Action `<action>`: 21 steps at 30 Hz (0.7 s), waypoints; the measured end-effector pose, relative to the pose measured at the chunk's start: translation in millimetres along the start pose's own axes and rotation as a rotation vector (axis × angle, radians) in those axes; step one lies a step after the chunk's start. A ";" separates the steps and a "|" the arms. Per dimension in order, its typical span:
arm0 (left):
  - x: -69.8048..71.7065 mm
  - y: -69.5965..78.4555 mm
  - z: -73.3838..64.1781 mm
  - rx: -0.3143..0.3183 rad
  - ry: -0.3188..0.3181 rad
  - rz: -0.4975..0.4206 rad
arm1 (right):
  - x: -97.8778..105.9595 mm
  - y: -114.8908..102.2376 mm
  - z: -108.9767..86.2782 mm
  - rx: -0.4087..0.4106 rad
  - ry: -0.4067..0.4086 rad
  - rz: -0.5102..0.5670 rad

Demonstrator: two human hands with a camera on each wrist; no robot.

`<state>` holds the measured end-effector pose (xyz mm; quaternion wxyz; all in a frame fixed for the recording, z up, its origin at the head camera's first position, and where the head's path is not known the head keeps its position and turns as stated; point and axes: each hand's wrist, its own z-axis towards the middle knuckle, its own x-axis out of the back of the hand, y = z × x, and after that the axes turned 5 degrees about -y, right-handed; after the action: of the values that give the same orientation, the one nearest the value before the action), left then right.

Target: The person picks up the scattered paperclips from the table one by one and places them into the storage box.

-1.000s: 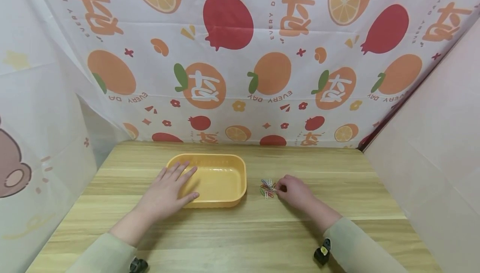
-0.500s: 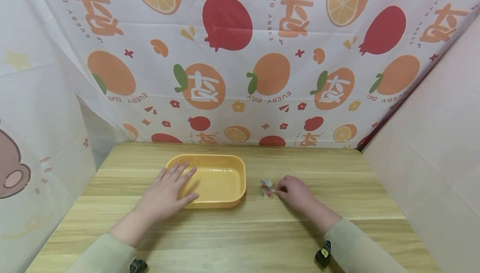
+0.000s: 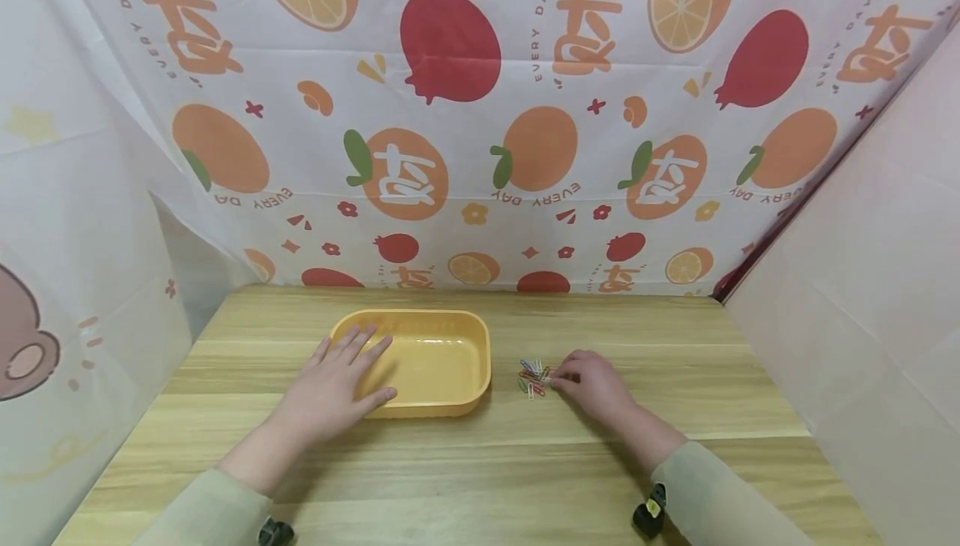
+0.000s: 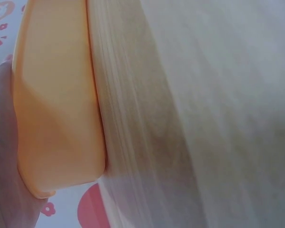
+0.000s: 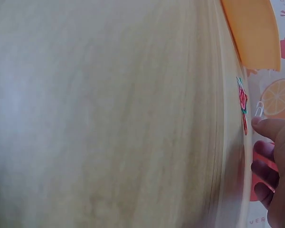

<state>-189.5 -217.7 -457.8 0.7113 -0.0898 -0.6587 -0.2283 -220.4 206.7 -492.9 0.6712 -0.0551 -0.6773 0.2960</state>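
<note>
Nearest me, my left sleeve and right sleeve are reaching in over the table, with one black device sitting at the left cuff and a second device at the right. Past them, my left hand is lying over the left end of the yellow tray, its fingers spreading out straight across the rim and its thumb resting near the front edge; it is grasping nothing. How hard it is pressing, I cannot tell. Well to the right, my right hand is pinching a white clip by thumb and fingertip, while the other fingers are curling loosely beneath. Just beside that pinch, the pile of clips is lying on the table, between the tray and my right hand, showing red, green, white and blue. Beyond the table's back edge, the fruit cloth is hanging, with a left sheet and a plain right sheet flanking it.
</note>
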 end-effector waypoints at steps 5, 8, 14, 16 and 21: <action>0.0 -0.2 -0.1 0.002 0.001 -0.004 | 1.3 2.8 0.8 -0.015 0.027 0.040; 0.5 -0.3 -0.3 0.001 0.005 -0.008 | 2.4 3.3 1.3 -0.017 0.036 0.058; 0.0 -1.1 -0.5 -0.003 0.017 -0.002 | 3.9 1.9 0.8 -0.021 0.062 0.086; -0.5 -1.5 -0.5 -0.004 0.023 0.002 | 4.3 1.0 0.3 -0.022 0.070 0.102; -1.6 -1.8 -0.9 -0.006 0.033 0.003 | 5.1 -1.4 -0.6 -0.034 0.074 0.119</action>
<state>-189.5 -219.3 -459.8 0.7220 -0.0891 -0.6462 -0.2307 -219.8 208.2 -487.8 0.6759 -0.1174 -0.6527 0.3214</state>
